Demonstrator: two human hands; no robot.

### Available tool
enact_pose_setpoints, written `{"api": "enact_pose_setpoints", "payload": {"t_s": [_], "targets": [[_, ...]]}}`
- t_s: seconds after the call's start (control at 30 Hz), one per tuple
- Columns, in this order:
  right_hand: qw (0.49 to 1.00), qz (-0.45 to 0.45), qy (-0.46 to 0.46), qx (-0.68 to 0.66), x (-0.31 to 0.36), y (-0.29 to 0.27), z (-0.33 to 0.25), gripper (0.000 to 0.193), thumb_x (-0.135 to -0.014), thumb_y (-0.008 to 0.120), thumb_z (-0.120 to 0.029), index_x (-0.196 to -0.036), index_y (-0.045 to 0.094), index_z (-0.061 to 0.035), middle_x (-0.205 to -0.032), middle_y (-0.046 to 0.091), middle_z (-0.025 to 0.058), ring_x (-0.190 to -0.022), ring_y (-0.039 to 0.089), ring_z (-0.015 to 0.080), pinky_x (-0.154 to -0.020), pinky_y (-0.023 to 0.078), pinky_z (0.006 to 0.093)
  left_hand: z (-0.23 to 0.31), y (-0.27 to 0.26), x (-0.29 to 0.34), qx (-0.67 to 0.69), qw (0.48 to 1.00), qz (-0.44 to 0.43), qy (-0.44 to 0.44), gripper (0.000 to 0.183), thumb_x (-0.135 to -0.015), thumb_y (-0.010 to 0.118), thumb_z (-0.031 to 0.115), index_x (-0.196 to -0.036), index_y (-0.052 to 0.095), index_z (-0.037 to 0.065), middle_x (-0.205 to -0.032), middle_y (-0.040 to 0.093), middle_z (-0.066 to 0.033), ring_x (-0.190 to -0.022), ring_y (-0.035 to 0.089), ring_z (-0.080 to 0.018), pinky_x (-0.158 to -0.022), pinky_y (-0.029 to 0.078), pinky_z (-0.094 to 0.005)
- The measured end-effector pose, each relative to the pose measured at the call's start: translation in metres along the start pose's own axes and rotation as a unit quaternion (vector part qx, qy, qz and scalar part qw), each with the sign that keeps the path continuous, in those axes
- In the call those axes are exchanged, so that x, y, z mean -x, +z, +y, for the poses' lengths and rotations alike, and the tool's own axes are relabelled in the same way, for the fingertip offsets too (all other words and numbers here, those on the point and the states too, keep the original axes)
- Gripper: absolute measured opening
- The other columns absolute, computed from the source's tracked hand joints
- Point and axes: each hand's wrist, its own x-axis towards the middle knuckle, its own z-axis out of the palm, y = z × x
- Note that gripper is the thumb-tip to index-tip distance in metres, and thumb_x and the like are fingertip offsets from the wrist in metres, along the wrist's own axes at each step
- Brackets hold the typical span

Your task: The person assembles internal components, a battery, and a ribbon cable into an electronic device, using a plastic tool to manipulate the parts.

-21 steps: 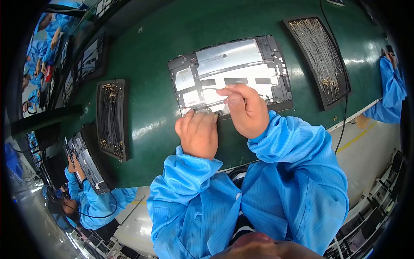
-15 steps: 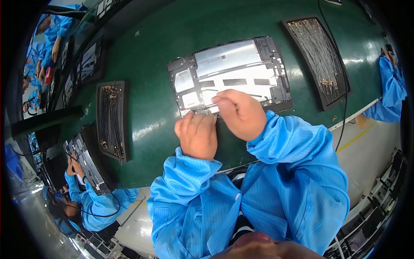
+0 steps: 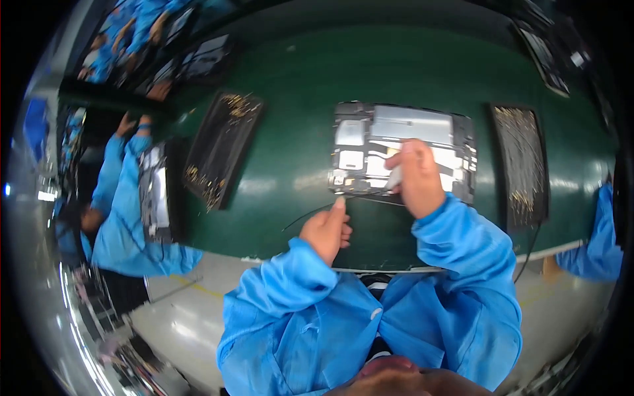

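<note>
A thin black cable [image 3: 300,219] with a fine end is pinched at the thumb of my left hand [image 3: 325,232]. Its loose end trails to the left over the green tabletop, and the other part runs toward the device's near edge. The opened tablet-like device [image 3: 414,120] lies flat, its silver battery panel, white areas and black frame showing. Over its near half hovers my right hand [image 3: 422,181], fingers closed together. Something pale shows under those fingers, blurred, and I cannot make out what it is.
A black tray [image 3: 221,152] of dark cables with gold ends lies to the left, and another tray [image 3: 522,162] of grey cables to the right. At far left a co-worker in blue sits by a similar opened device [image 3: 157,191]. More devices [image 3: 541,59] lie at the back right.
My view has shifted, so the device now appears farther right. My left hand has come off the device's near edge, with a black cable now showing at it. My right hand stays over the device.
</note>
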Motion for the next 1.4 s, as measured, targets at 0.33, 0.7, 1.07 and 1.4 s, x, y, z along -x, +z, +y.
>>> {"api": "enact_pose_setpoints", "payload": {"t_s": [0.33,0.7,1.07,1.4], "targets": [[0.992,0.018,0.106,-0.061,0.002,0.001,-0.012,0.036,-0.086,0.036,-0.03,-0.107,0.038,-0.0009,-0.078,0.053,0.0078,-0.055,0.048,0.009,-0.044,0.041,0.02,0.006,-0.003,-0.038,0.223,0.962,0.088,0.129,0.035,-0.08,0.05,0.022,-0.107,0.042,0.001,-0.076,0.051,-0.005,-0.054,0.046,-0.0101,-0.048,0.04,-0.0208],[0.987,0.022,0.134,-0.08,-0.007,-0.002,-0.023,0.04,-0.086,0.034,-0.032,-0.11,0.034,0.0003,-0.079,0.054,0.0106,-0.057,0.05,0.01,-0.047,0.041,0.0209,-0.018,0.002,-0.001,-0.012,0.989,-0.147,0.03,0.036,-0.08,0.05,0.018,-0.11,0.044,-0.001,-0.071,0.05,-0.0026,-0.053,0.047,-0.0079,-0.045,0.038,-0.0187],[0.87,-0.301,0.077,0.382,-0.035,0.014,-0.03,0.04,-0.075,0.044,-0.028,-0.106,0.048,-0.0032,-0.1,0.052,0.0178,-0.093,0.05,0.0303,-0.082,0.038,0.034,-0.007,0.005,-0.025,0.007,0.982,-0.182,0.049,0.032,-0.08,0.048,0.019,-0.105,0.048,-0.001,-0.071,0.049,-0.003,-0.051,0.047,-0.0093,-0.042,0.038,-0.0192],[0.983,-0.03,0.121,0.135,-0.017,-0.039,-0.035,0.022,-0.077,0.047,-0.025,-0.089,0.055,-0.0083,-0.084,0.056,0.0138,-0.08,0.054,0.0266,-0.072,0.042,0.0328,-0.005,0.002,-0.022,0.061,0.983,-0.163,0.054,0.034,-0.082,0.045,0.032,-0.096,0.045,0.001,-0.072,0.053,-0.0074,-0.053,0.052,-0.0155,-0.044,0.047,-0.0278]]}}
